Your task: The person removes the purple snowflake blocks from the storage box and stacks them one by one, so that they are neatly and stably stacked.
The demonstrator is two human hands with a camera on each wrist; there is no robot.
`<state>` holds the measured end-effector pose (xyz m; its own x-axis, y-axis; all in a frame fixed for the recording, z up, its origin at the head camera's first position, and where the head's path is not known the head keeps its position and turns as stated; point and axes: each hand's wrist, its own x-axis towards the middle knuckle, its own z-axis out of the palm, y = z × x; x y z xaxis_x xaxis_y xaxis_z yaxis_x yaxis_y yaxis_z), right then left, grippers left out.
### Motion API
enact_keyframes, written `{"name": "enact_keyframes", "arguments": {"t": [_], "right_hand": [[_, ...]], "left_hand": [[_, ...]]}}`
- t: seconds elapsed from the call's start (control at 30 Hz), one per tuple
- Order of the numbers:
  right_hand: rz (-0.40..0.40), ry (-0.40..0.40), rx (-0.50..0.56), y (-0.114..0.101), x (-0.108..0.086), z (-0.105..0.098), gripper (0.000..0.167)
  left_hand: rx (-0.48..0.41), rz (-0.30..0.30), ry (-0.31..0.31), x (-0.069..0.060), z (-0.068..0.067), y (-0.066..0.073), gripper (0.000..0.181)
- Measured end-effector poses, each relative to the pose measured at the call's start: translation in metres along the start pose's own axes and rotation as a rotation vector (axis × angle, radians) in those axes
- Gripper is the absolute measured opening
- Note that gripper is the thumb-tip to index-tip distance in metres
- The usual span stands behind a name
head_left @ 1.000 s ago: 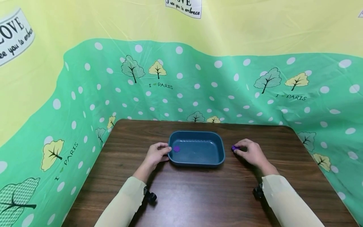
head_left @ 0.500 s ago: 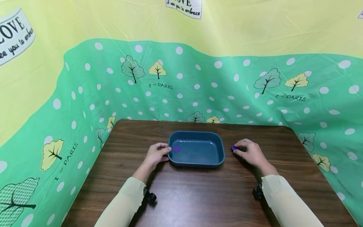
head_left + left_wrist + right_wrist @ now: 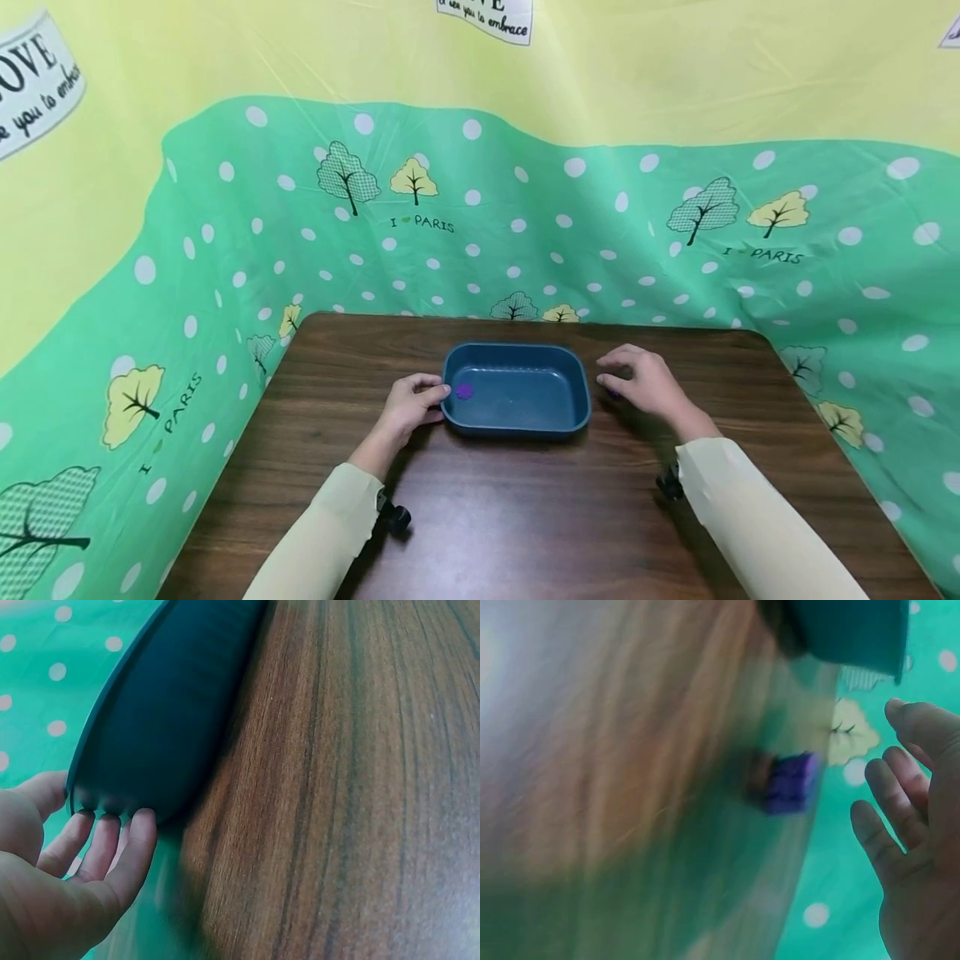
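A dark blue rectangular tray point(image 3: 517, 400) with rounded corners sits on the table. My left hand point(image 3: 405, 407) pinches its left end, the thumb over the rim and fingertips against the outer wall, plainly seen in the left wrist view. Inside the tray, near that hand, lies a small purple scalloped piece point(image 3: 464, 391). My right hand point(image 3: 648, 385) hovers right of the tray, holding nothing. Below its fingers a small purple piece with ridged sides point(image 3: 791, 784) stands on the table, blurred in the right wrist view and mostly hidden by the hand from the head.
The brown wood-grain table point(image 3: 510, 517) carries the tray near its back edge. A green and yellow printed cloth point(image 3: 480, 208) hangs behind and along both sides. Small black wrist devices point(image 3: 395, 517) show at both cuffs.
My right hand has let go of the small purple piece and risen slightly up and left, leaving it on the table. My left hand keeps its grip on the tray.
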<state>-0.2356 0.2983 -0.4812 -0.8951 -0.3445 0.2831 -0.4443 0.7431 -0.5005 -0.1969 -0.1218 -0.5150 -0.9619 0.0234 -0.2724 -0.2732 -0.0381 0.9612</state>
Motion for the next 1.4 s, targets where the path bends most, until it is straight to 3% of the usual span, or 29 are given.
{"name": "enact_keyframes", "arguments": {"t": [0.4,0.73,1.13,1.4], "right_hand": [[-0.079,-0.051,0.067,-0.053,0.037,0.03,0.024],[-0.09,-0.162,0.076,-0.091,0.06,0.06,0.027],[-0.102,-0.356,0.054,-0.127,0.081,0.098,0.031],[-0.117,-0.389,0.032,-0.134,0.085,0.118,0.027]], "left_hand": [[0.015,-0.009,0.01,-0.002,-0.002,-0.001,0.035],[0.017,-0.005,0.008,-0.001,-0.001,0.0,0.034],[0.023,-0.011,0.005,-0.001,-0.001,0.002,0.034],[0.021,-0.018,0.003,-0.001,-0.001,0.003,0.032]]}}
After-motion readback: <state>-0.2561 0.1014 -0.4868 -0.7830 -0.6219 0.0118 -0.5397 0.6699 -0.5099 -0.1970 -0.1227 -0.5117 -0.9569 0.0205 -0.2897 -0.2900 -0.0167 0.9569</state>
